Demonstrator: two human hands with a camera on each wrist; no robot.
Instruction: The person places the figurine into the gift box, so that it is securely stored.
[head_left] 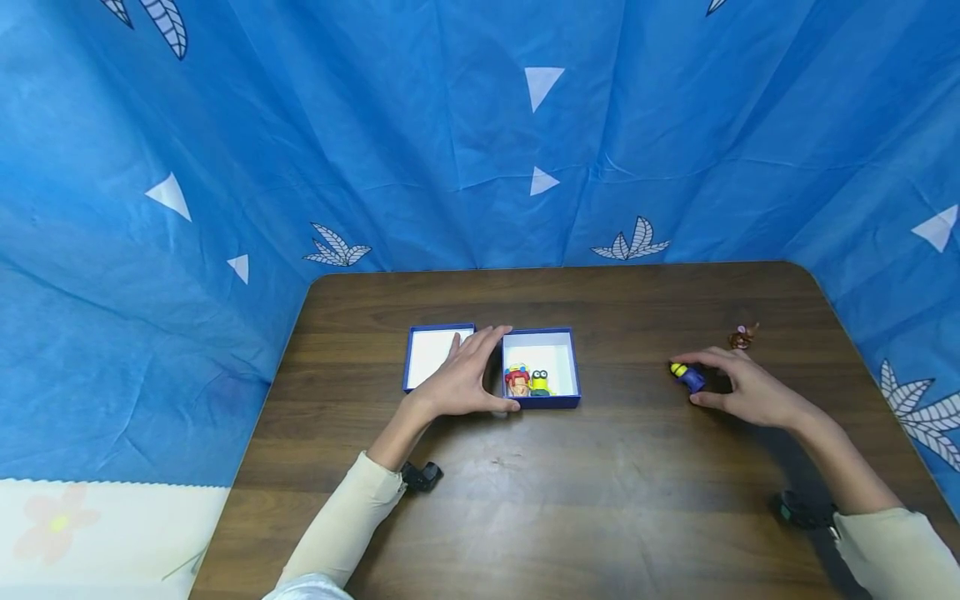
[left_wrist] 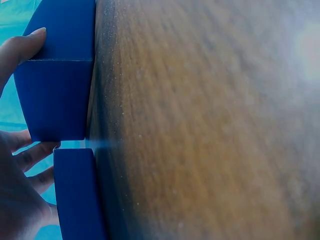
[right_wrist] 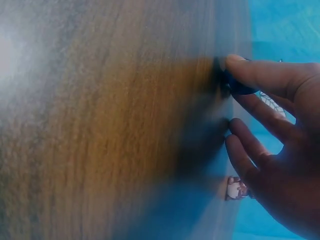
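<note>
A blue box (head_left: 543,402) with a white inside stands on the table. In it, side by side, are a red-and-tan toy figure (head_left: 517,381) and a yellow-and-green big-eyed toy figure (head_left: 540,383). My left hand (head_left: 462,379) holds the box at its left end, thumb on the front wall, index finger at the far left corner. The left wrist view shows the thumb (left_wrist: 30,47) against the blue front. On the right, my right hand (head_left: 750,393) pinches a yellow-and-blue toy figure (head_left: 689,378) lying on the table, between thumb and index finger. The right wrist view mostly hides that figure.
The box's blue-rimmed white lid (head_left: 429,354) lies left of the box, partly behind my left hand. Beyond my right hand stands a small brown toy figure (head_left: 741,337). A blue patterned curtain (head_left: 480,167) borders the wooden table (head_left: 525,500).
</note>
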